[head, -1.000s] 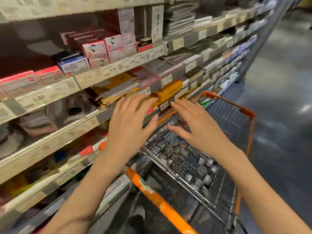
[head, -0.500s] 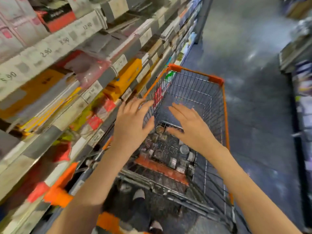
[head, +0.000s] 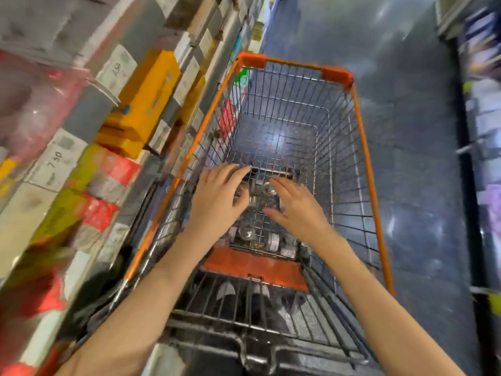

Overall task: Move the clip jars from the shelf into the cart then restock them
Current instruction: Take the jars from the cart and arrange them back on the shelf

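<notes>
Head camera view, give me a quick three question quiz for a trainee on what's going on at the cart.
1. True or false: both hands are over the cart basket.
2. Where do the clip jars lie? A: on the floor; B: at the near end of the basket; C: on the top shelf.
3. The shelves stand on the person's ____ side.

Key: 1 true, the left hand and right hand hover open above the jars. 2 B. 3 left.

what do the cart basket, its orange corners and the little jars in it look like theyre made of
Cart basket: thin metal wire, dull grey, a welded grid seen through to the floor.
Orange corners: probably moulded plastic, smooth and matte.
Clip jars: seemingly clear plastic or glass with labels; glints show, but blur leaves it open.
</notes>
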{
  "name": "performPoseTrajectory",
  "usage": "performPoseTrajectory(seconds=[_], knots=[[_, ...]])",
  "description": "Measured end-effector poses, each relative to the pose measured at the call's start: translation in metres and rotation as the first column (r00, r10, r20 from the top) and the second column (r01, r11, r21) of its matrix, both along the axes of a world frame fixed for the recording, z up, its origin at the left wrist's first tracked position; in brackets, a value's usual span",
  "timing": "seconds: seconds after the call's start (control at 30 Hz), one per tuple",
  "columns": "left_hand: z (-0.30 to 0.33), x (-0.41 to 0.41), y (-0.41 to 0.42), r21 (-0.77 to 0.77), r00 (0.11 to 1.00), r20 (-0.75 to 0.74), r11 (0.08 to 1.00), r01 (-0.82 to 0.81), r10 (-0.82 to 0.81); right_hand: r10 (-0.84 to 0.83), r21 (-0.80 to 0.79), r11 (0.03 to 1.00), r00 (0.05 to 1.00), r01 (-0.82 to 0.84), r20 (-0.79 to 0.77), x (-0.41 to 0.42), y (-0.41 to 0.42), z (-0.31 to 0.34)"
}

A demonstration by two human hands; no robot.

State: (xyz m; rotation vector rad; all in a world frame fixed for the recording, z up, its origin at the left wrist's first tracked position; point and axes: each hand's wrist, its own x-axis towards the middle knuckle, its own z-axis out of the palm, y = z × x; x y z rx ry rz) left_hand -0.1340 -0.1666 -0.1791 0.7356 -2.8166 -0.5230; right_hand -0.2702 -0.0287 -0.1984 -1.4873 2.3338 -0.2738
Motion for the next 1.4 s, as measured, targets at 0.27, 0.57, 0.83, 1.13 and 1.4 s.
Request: performPoseTrajectory(seconds=[0.27, 0.57, 0.83, 1.13, 1.4], knots=[[-0.076, -0.023, -0.021, 0.057, 0.989, 0.146, 0.998, 0.014, -0.022, 0.016, 0.153, 0.988, 0.997, -0.028, 0.076, -0.012, -0.014, -0.087], [-0.148, -0.014, -0.031, 0.177, 0.955, 0.292, 0.984, -0.013, -0.040, 0.054, 0.252, 0.963, 0.984, -0.096, 0.167, -0.012, -0.019, -0.172], [-0.211, -0.004, -0.028, 0.227, 0.903, 0.410, 0.973, 0.032, -0.125, 0.020, 0.365, 0.924, 0.966, -0.117, 0.259, -0.004, -0.019, -0.252], [-0.252, 0.013, -0.033, 0.266, 0.903, 0.419, 0.964, -0.027, -0.090, 0.022, 0.408, 0.899, 0.948, -0.157, 0.318, 0.005, -0.029, -0.306], [-0.261, 0.017, -0.036, 0.291, 0.904, 0.424, 0.954, -0.079, -0.055, -0.042, 0.339, 0.936, 0.932, -0.090, 0.361, 0.015, -0.031, -0.327]])
